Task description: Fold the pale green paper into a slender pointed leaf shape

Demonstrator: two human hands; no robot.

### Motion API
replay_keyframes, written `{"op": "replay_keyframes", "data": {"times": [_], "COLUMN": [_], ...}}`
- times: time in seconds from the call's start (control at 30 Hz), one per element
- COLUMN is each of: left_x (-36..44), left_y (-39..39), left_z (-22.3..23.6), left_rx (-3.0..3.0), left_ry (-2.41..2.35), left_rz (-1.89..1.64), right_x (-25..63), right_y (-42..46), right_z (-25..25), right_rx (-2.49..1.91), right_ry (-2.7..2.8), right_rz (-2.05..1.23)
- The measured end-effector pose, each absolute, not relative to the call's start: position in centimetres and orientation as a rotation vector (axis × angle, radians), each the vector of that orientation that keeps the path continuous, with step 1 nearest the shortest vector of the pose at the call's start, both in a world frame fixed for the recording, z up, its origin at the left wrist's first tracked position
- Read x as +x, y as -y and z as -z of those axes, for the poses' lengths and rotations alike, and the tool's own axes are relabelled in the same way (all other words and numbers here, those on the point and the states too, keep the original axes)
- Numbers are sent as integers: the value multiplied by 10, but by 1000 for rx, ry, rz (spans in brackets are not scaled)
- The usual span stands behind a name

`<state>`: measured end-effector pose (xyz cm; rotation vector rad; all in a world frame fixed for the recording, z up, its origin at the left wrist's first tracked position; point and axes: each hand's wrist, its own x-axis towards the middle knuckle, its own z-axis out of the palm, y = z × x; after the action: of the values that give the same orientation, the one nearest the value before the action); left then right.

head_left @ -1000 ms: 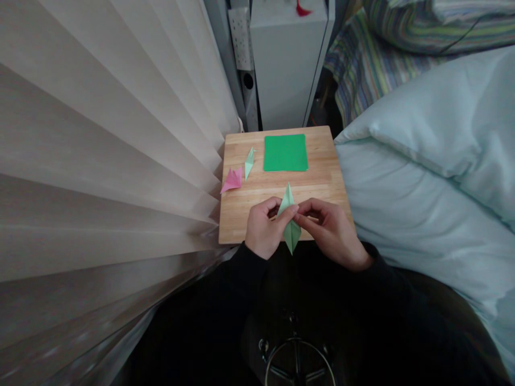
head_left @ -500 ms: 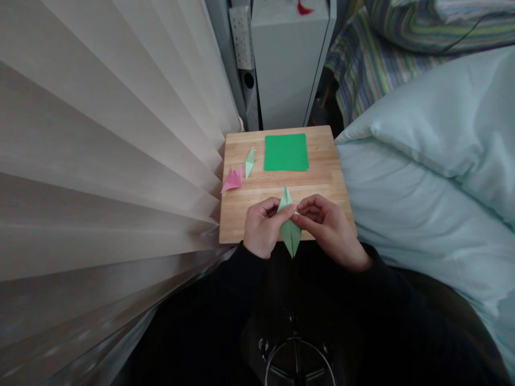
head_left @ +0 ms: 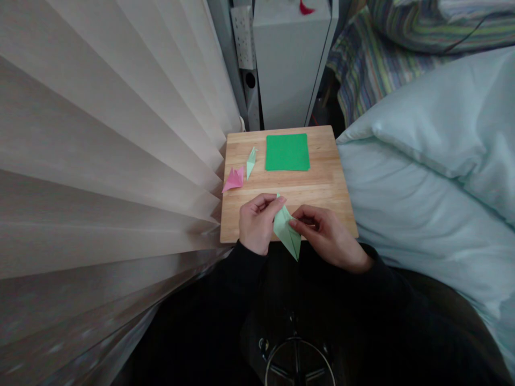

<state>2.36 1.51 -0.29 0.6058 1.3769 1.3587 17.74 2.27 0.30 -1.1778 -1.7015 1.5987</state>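
A pale green piece of folded origami paper is held over the near edge of the small wooden table. My left hand pinches its upper tip between thumb and fingers. On its right side, my right hand grips the edge, thumb on top and fingers curled. The paper's lower point hangs down toward my lap. Beyond my hands lie a smaller pale green folded paper, a pink folded paper figure and a stack of green paper squares.
A pleated curtain runs along the table's left side. Light blue bedding borders the right. Behind the table stands a grey cabinet with a red object on top. A metal ring base shows below.
My left hand has moved from the paper's middle up to its tip. The paper now tilts with its top to the left, and my right hand has shifted slightly lower.
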Motion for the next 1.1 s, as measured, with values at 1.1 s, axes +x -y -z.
{"op": "replay_keyframes", "data": {"times": [1.1], "left_x": [15], "left_y": [-16], "left_z": [1], "left_rx": [890], "left_ry": [-1256], "left_rz": [-1036], "right_x": [190], "right_y": [-33], "right_z": [-9], "right_rx": [-1362], "right_ry": [1559], "right_rz": [-1564]}}
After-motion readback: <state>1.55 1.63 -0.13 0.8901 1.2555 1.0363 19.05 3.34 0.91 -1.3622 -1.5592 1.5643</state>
